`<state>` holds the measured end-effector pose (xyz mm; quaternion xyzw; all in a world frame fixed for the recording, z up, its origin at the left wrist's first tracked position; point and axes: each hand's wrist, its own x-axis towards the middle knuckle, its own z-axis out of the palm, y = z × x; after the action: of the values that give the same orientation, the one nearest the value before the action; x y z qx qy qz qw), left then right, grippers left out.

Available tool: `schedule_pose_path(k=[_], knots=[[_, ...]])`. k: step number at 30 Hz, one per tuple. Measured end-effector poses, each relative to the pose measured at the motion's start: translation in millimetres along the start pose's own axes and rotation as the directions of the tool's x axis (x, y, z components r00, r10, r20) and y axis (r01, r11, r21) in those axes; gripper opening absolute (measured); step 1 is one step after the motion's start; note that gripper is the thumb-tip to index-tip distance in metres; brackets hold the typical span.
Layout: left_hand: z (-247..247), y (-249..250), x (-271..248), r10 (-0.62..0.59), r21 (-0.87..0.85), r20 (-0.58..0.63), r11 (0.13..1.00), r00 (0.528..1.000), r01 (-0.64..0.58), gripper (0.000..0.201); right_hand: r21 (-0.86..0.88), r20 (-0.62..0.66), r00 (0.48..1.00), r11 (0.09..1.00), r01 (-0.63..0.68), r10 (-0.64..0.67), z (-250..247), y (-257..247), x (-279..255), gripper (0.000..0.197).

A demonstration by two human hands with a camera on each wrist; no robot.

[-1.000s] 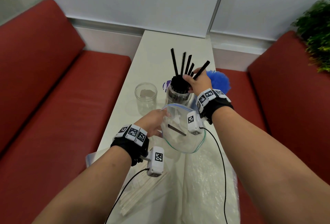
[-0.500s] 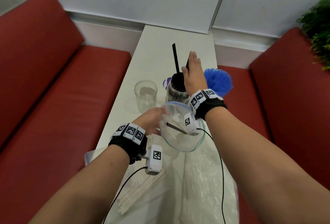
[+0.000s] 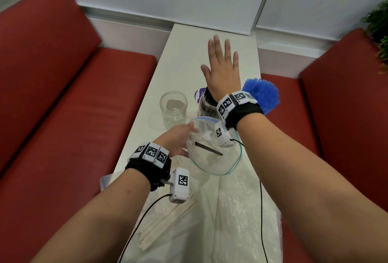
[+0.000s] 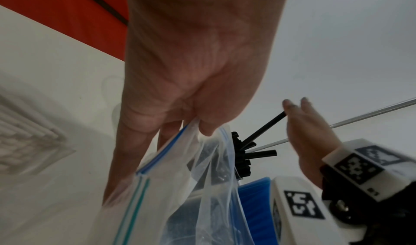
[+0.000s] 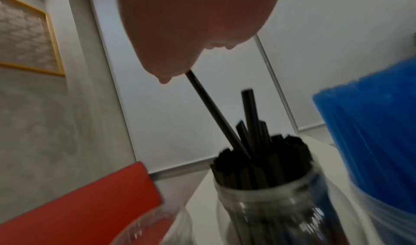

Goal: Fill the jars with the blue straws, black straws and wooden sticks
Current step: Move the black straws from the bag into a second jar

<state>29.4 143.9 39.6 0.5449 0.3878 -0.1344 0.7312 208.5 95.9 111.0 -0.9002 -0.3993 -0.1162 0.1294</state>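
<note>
My right hand (image 3: 222, 69) is flat with straight fingers over the glass jar of black straws (image 3: 206, 108). In the right wrist view its palm (image 5: 191, 26) presses on the tip of one tall black straw (image 5: 209, 110) that leans out of the packed jar (image 5: 270, 204). My left hand (image 3: 178, 137) pinches the rim of a clear zip bag (image 3: 212, 158), and a single black straw (image 3: 207, 148) lies inside it. The left wrist view shows fingers (image 4: 191, 106) curled on the bag's zip edge (image 4: 162, 156). Blue straws (image 3: 262, 95) fill a jar to the right.
An empty glass jar (image 3: 173, 109) stands left of the black-straw jar on the narrow white table (image 3: 184, 53). Wooden sticks (image 3: 165, 227) in a clear packet lie near me under my left forearm, beside crumpled plastic (image 3: 241, 220). Red bench seats flank the table.
My right hand let go of the bunch of black straws, opened flat and came over their tops. The tall straws have sunk lower into the jar. My left hand kept holding the bag.
</note>
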Motion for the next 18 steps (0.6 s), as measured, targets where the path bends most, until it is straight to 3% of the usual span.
schedule_pose_path(k=[4,6,8,13,16,18], knots=[[-0.8,-1.4,-0.8,-0.001,-0.005,0.016,1.000,1.000,0.001,0.040,-0.028,0.338,0.928,0.987,-0.155,0.156,34.1,18.7,-30.0,0.063],[-1.0,-1.6,-2.0,-0.001,0.003,0.014,1.000,1.000,0.001,0.040,0.018,0.439,0.884,0.982,-0.186,0.159,43.5,24.1,-43.0,0.064],[-1.2,-1.7,-2.3,-0.002,0.010,0.015,1.000,1.000,0.001,0.040,0.077,0.451,0.879,0.975,-0.207,0.151,45.0,25.9,-45.5,0.065],[-0.4,0.9,-5.4,-0.001,0.023,0.008,1.000,1.000,0.001,0.041,0.109,0.248,0.944,0.961,-0.253,0.220,36.5,28.7,-38.6,0.072],[-0.2,1.0,-8.1,0.007,0.034,0.003,0.999,1.000,-0.007,0.041,-0.040,0.420,0.894,0.988,-0.152,0.155,38.5,30.1,-43.3,0.079],[-0.2,0.1,-10.4,0.011,0.038,0.001,0.999,1.000,-0.011,0.041,-0.029,0.479,0.868,0.990,-0.135,0.132,35.9,27.7,-43.1,0.079]])
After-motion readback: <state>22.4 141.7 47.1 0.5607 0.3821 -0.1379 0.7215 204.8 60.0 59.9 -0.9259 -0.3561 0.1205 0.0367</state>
